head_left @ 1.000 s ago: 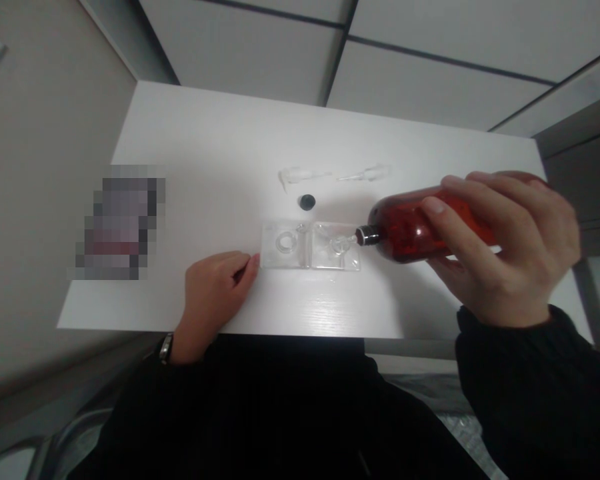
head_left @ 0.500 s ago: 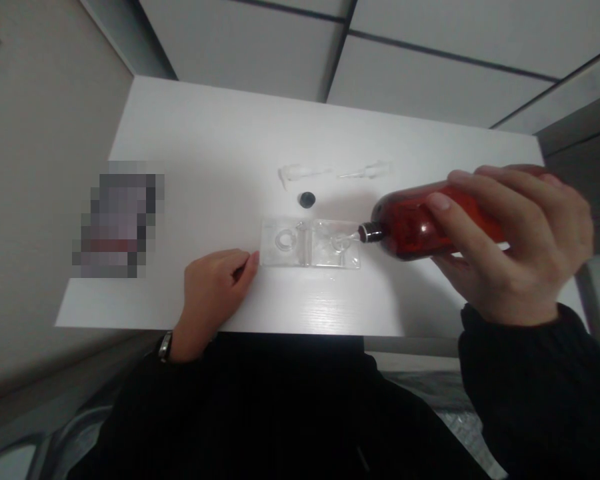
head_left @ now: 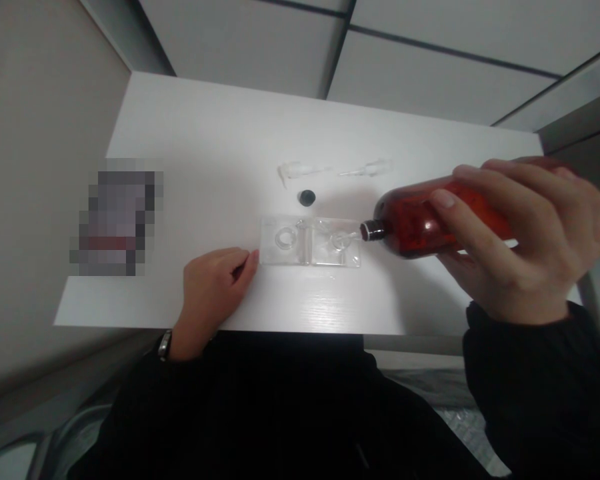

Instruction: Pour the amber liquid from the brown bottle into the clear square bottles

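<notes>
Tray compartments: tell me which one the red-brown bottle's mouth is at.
The right compartment: the bottle in the right hand points its mouth there. The left compartment lies nearer the left hand.

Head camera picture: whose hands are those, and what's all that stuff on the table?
No machine here, just a person. The camera sits on their head and looks down at their own two hands. The right hand holds a dark red bottle tipped on its side, its mouth over the right half of a clear tray; a thin clear stream seems to run out. The left hand rests on the white table, holding nothing, fingertips close to the tray's left edge. Behind the tray lie a small black cap and two clear pump pieces. The blurred square on the left I cannot make out.
</notes>
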Demonstrator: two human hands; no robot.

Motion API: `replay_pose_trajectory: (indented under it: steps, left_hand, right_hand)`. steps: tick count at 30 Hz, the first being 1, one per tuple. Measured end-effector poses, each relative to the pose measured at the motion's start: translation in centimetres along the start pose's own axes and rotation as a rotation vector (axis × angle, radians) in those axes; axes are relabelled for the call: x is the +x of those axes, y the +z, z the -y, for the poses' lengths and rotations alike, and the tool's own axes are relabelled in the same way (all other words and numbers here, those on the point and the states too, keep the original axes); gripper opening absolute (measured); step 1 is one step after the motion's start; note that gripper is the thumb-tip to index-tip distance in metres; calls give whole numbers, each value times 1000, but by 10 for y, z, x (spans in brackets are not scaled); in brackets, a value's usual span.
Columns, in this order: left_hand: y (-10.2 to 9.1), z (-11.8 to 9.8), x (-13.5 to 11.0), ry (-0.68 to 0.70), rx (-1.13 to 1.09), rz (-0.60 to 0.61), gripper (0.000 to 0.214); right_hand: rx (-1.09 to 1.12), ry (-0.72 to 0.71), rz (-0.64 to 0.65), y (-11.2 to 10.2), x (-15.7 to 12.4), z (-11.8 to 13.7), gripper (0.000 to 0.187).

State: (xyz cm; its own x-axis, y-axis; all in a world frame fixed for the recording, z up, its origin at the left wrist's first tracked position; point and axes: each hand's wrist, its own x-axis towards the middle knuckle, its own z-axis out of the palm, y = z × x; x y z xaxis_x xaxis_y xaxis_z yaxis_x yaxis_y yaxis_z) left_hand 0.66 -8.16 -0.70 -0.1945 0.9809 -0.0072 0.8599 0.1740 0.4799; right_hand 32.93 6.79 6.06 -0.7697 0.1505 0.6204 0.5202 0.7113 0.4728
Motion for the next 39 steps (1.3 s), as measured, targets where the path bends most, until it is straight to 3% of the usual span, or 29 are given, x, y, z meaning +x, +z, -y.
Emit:
replay_pose_trajectory:
  steps: [16, 31, 39]
  left_hand:
    - [1, 1, -1, 15, 10, -10, 46]
    - [1, 1, -1, 5, 22, -3, 47]
    - [1, 0, -2, 7, 18, -4, 46]
  right_hand:
    - [42, -44, 16, -3, 1, -4, 77]
    - [43, -30, 17, -3, 1, -7, 67]
    - [60, -31, 14, -5, 3, -6, 75]
